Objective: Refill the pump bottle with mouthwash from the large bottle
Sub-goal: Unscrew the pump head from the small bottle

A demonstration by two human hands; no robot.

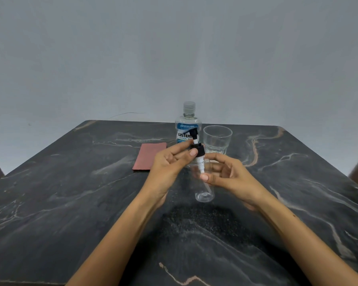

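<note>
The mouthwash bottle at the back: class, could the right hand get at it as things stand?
Probably not at once. The right hand grips the pump bottle, so it is busy. The mouthwash bottle stands behind it, beside the glass, with nothing else in the way.

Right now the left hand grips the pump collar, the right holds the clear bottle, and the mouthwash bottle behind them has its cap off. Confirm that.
One detail is wrong: the mouthwash bottle has its cap on, as the head view shows. The rest stands: the left hand grips the pump collar and the right hand holds the clear bottle.
</note>
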